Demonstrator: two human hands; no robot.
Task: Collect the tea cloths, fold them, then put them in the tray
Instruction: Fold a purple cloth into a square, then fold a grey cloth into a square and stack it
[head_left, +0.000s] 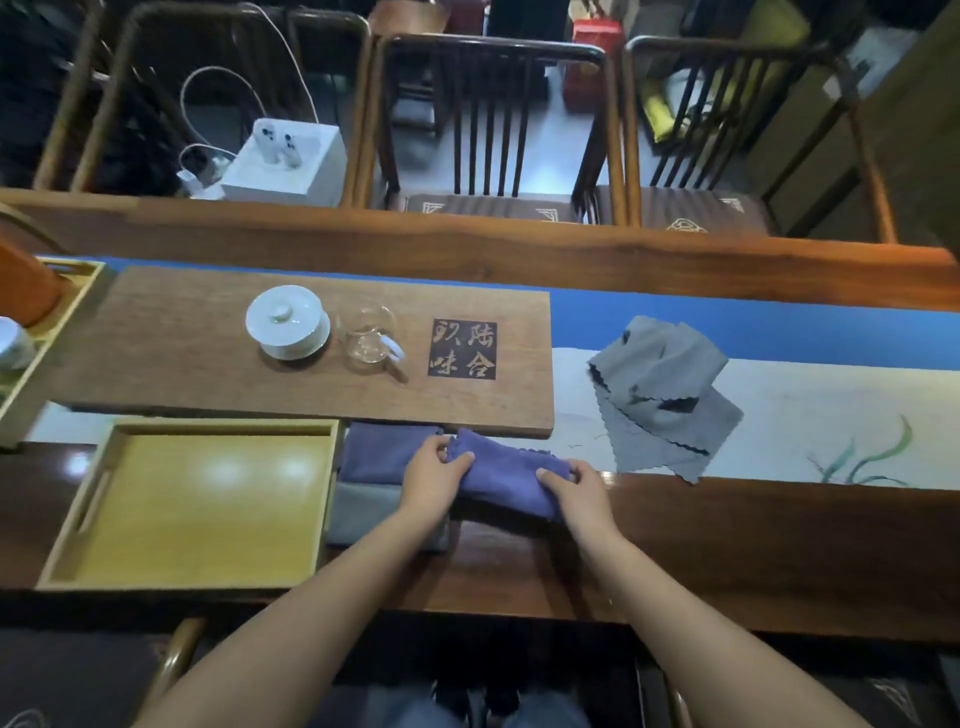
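Observation:
A purple tea cloth (506, 475) lies partly folded on the table's near edge. My left hand (434, 475) pinches its left end and my right hand (569, 491) grips its right end. Under my left forearm lie a folded purple cloth (379, 452) and, nearer me, a folded grey cloth (361, 512). To the right, loose grey cloths (662, 392) lie crumpled on the painted runner. The yellow wooden tray (200, 501) sits at the left, with nothing in it.
A wooden tea board (208, 358) behind my hands carries a white lidded cup (287, 322) and a glass pitcher (370, 338). Another tray (49, 322) sits at the far left. Chairs stand beyond the table.

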